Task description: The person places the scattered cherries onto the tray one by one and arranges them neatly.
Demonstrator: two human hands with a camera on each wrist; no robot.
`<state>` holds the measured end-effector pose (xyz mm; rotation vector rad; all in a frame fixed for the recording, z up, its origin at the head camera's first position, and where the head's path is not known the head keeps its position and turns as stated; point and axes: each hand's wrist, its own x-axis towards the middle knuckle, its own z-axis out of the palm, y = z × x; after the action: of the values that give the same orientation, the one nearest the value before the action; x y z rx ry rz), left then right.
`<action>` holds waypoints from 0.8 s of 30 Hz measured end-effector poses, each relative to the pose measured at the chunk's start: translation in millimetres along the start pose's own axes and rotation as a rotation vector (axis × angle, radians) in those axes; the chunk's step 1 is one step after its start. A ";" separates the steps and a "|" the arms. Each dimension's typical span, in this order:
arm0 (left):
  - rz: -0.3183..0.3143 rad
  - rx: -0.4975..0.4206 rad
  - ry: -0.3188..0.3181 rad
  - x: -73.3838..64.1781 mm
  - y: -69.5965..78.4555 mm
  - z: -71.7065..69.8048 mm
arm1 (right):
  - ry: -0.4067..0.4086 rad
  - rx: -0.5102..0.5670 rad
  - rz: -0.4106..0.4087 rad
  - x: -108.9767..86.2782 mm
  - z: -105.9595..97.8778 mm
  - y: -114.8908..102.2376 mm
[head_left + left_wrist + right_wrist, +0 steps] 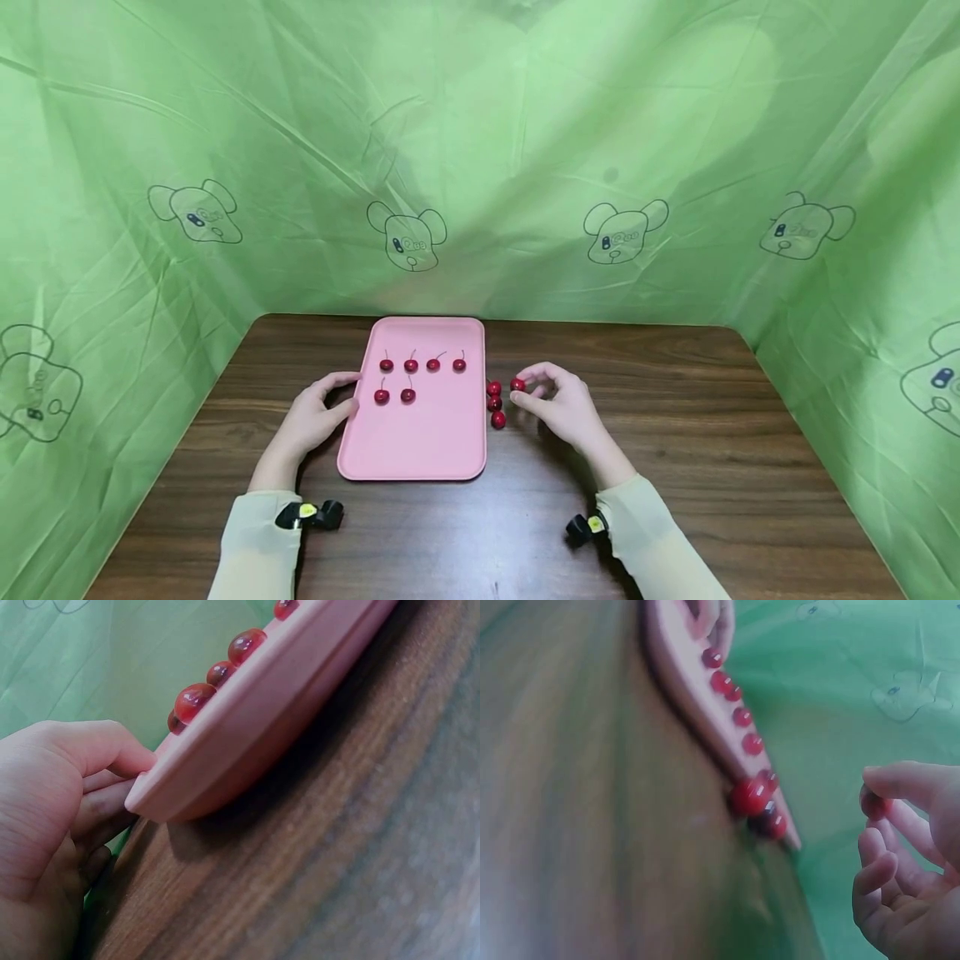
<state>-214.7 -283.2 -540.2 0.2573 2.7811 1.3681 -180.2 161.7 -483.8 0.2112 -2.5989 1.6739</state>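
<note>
A pink tray (431,446) lies on the wooden table, with several stemmed red cherries on it in two rows; the front row holds two cherries, one being the right-hand cherry (408,396). My left hand (318,417) holds the tray's left edge, and the left wrist view has the thumb on the rim and fingers beside and below it. To the right of the tray, my right hand (558,407) pinches a single cherry (873,802) between thumb and fingertips, above the table. Three loose cherries (495,403) form a short line along the tray's right edge.
Dark wood-grain table (675,433) surrounds the tray. Green cloth (495,167) printed with cartoon animal heads hangs behind the table and on both sides. Each wrist wears a small black camera, such as the left camera (318,514).
</note>
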 end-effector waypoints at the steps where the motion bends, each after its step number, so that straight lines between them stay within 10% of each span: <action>1: -0.001 -0.002 0.002 -0.2 0.0 -0.3 | 0.002 0.005 -0.004 3.1 2.6 -4.1; 24: 0.001 0.015 0.001 1.5 0.4 0.8 | 0.017 0.184 -0.002 42.1 69.7 -37.6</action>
<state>-216.0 -282.1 -540.3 0.2586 2.7932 1.3483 -214.0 79.2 -474.2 0.2045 -2.4315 1.9052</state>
